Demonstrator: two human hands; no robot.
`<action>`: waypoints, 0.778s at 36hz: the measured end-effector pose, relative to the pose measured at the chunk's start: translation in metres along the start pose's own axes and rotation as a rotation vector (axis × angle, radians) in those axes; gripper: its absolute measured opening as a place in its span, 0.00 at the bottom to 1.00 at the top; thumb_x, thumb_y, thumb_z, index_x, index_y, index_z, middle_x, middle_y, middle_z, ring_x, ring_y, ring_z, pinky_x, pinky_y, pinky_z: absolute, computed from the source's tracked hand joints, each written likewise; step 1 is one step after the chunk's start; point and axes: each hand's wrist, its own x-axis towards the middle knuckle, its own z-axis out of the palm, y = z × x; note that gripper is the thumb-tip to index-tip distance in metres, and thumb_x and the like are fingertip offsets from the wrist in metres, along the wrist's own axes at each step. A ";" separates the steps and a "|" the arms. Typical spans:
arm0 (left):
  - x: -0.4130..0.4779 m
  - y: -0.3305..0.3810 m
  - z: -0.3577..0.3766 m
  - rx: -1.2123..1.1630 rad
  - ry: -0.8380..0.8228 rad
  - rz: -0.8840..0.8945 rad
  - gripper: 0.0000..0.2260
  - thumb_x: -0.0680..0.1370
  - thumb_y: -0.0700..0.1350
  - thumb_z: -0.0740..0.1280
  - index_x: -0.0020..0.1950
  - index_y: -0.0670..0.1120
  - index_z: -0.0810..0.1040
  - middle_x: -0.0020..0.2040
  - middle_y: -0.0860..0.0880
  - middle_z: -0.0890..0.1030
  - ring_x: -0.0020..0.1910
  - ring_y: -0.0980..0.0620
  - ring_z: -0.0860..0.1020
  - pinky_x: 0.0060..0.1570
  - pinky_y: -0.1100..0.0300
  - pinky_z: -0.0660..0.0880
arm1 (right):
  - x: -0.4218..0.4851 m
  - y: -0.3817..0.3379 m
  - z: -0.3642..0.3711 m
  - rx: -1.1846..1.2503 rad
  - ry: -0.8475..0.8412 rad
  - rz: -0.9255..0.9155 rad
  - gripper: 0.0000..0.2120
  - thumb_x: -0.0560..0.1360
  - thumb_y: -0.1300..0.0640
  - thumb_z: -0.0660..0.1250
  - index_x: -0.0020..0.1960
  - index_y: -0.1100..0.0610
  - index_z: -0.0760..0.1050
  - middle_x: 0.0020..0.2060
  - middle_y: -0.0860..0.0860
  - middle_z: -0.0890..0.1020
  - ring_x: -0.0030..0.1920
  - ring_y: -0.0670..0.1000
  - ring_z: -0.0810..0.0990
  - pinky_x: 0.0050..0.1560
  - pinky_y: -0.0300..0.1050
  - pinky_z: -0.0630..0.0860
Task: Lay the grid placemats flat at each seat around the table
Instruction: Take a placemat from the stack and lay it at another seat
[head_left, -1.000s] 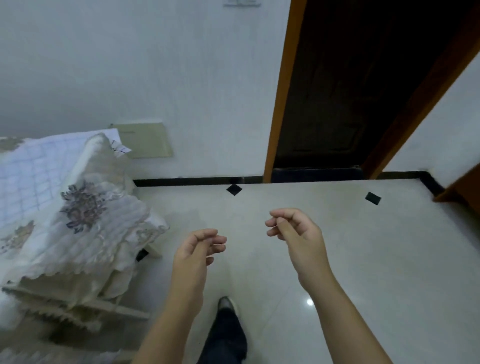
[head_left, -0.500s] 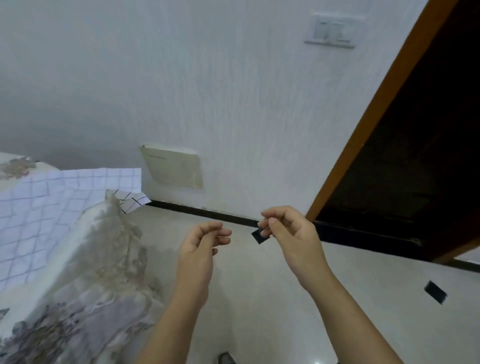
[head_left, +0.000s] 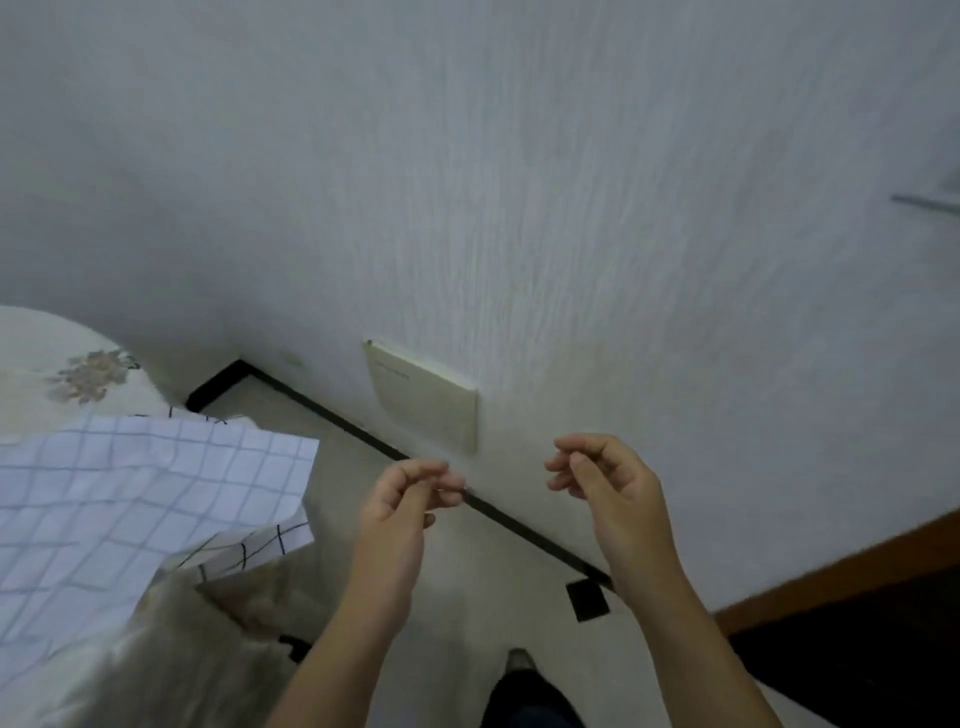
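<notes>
A white placemat with a pale blue grid (head_left: 130, 499) lies on the table at the left, its corner hanging past the edge. Under it a second placemat with a black grid (head_left: 260, 545) pokes out. The table wears a floral tablecloth (head_left: 67, 364) that drapes down at the lower left. My left hand (head_left: 405, 499) and my right hand (head_left: 608, 483) are raised side by side in front of the wall, to the right of the table. Both have loosely curled fingers and hold nothing. Neither touches a placemat.
A textured white wall fills the upper view, with a beige panel (head_left: 426, 405) low on it. A black skirting line runs along the floor. A dark doorway with a wooden frame (head_left: 831, 571) is at the lower right. My shoe (head_left: 519, 662) stands on the pale tiled floor.
The view has swung left and upward, so the doorway slid to the lower right and the table with its placemats came closer. Both hands stay raised and empty.
</notes>
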 end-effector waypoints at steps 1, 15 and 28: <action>0.014 0.007 0.009 -0.008 0.014 0.010 0.09 0.77 0.35 0.58 0.47 0.43 0.77 0.36 0.52 0.83 0.34 0.60 0.79 0.42 0.62 0.70 | 0.019 -0.004 0.001 -0.002 -0.024 -0.010 0.11 0.77 0.68 0.59 0.43 0.56 0.77 0.37 0.53 0.81 0.34 0.43 0.78 0.38 0.30 0.74; 0.160 0.048 0.012 -0.082 0.404 0.049 0.11 0.79 0.36 0.58 0.45 0.46 0.78 0.38 0.51 0.84 0.38 0.57 0.80 0.40 0.61 0.70 | 0.220 -0.019 0.080 0.038 -0.441 -0.002 0.10 0.76 0.69 0.59 0.44 0.59 0.77 0.36 0.52 0.81 0.33 0.41 0.78 0.37 0.29 0.73; 0.290 0.061 -0.105 -0.213 0.831 0.026 0.12 0.79 0.35 0.57 0.44 0.46 0.77 0.39 0.49 0.82 0.38 0.55 0.79 0.38 0.61 0.68 | 0.333 0.003 0.256 0.002 -0.747 0.026 0.12 0.76 0.69 0.59 0.42 0.56 0.76 0.34 0.50 0.81 0.31 0.39 0.77 0.35 0.28 0.72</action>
